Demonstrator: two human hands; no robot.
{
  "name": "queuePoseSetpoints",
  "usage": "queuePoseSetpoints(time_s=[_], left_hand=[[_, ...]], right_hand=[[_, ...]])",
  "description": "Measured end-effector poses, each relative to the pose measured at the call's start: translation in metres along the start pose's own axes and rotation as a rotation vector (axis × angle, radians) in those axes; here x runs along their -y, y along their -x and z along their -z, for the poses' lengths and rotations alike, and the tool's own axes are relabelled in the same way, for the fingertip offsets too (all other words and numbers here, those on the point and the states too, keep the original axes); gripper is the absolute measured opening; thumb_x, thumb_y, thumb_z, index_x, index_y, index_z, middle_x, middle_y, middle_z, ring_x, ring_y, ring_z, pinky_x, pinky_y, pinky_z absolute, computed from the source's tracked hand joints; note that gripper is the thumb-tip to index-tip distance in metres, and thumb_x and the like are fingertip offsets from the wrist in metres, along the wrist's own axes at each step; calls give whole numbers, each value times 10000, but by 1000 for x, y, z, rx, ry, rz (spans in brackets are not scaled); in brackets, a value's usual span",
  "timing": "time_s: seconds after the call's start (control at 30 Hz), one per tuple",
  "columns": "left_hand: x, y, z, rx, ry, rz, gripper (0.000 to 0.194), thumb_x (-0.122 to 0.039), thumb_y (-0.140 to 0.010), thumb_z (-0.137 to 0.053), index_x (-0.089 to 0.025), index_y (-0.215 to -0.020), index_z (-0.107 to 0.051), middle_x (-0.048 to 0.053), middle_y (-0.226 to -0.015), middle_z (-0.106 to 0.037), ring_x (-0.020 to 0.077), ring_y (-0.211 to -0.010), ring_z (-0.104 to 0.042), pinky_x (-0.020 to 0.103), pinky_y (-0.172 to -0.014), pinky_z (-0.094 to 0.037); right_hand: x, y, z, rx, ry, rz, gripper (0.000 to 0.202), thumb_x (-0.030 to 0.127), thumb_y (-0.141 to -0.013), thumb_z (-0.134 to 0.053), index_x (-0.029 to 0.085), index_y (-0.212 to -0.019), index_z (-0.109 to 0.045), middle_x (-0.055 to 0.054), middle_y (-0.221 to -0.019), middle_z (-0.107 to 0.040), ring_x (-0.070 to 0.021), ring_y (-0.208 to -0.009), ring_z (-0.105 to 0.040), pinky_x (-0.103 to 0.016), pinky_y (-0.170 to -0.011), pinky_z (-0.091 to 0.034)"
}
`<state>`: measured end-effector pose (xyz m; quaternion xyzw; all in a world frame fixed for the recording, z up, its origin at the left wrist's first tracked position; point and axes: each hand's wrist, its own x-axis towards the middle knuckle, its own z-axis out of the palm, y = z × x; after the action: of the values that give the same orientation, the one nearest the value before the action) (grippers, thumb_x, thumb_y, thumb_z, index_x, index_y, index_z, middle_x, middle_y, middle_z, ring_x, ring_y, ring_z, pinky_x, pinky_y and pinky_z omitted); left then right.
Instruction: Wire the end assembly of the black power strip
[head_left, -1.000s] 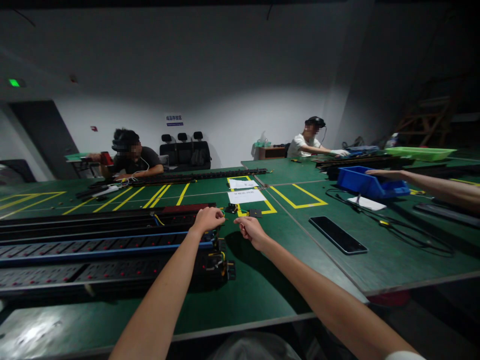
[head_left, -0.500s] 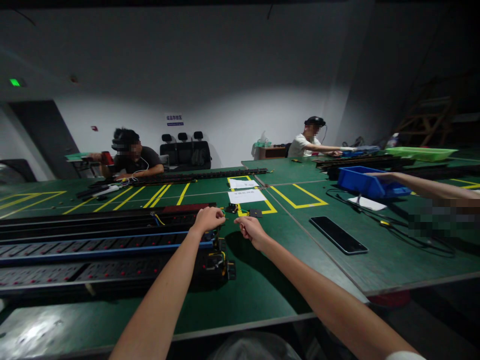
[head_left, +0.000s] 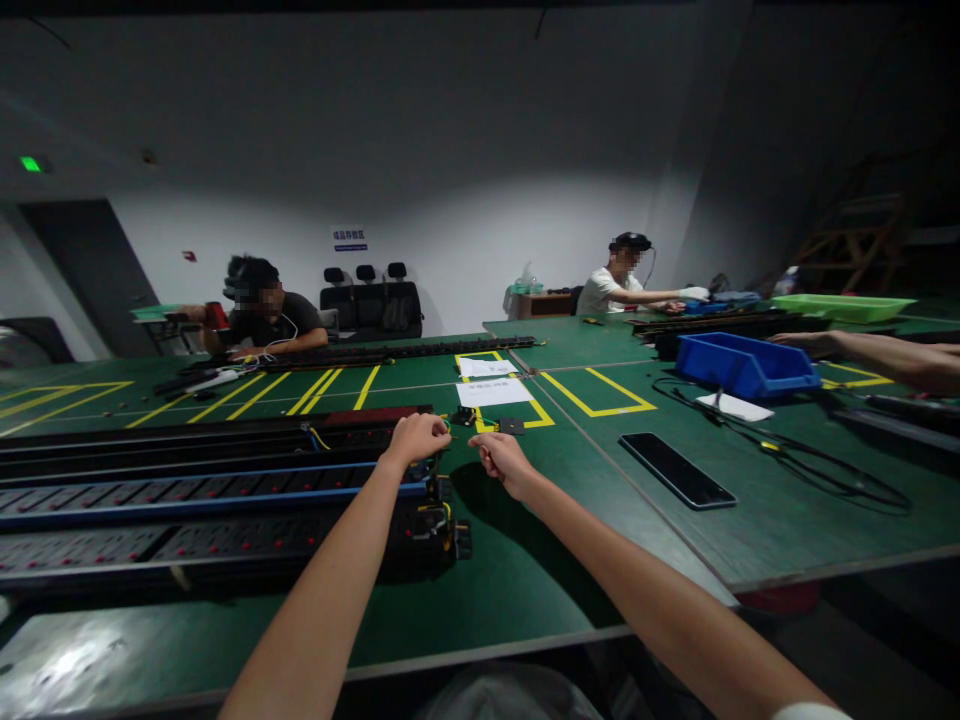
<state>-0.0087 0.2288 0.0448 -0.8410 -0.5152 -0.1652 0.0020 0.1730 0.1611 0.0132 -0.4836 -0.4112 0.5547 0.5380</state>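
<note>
My left hand (head_left: 420, 438) is closed in a pinch at the end of a long black power strip (head_left: 360, 440). A thin yellow-green wire (head_left: 448, 424) shows at its fingertips. Just to the right, my right hand (head_left: 504, 464) is also closed, thumb against finger, its tips pointing at the left hand with a small gap between. What it pinches is too small to make out. Behind the hands lie a small black part (head_left: 464, 417) and a flat black piece (head_left: 513, 426) with a yellow wire. Nearer me, a blue-edged power strip (head_left: 285, 487) shows red switches.
A phone (head_left: 677, 470) lies to the right, near a black cable (head_left: 810, 470) and a blue bin (head_left: 739, 368). Paper sheets (head_left: 493, 392) lie ahead on the green table (head_left: 555, 540). Two people sit across; another person's hands (head_left: 840, 345) reach in from the right.
The other person's hand at the right has come out of the blue bin and moved farther back to the right. My own hands look still.
</note>
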Motion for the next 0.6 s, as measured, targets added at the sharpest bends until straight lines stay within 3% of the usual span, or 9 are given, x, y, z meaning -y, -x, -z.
queuePoseSetpoints(time_s=[0.6], left_hand=[[1,0,-1,-6,10,-16,227,-434,-788,-607,-285,-861,-763,-10,-898,-771,214,-915,-698,291,-824,-494]], right_hand=[[0,0,0,4,-1,-1,116,241,-698,-626,136,-746,-623,82,-475,-430,-44,-371,-325,-174,-338,-178]])
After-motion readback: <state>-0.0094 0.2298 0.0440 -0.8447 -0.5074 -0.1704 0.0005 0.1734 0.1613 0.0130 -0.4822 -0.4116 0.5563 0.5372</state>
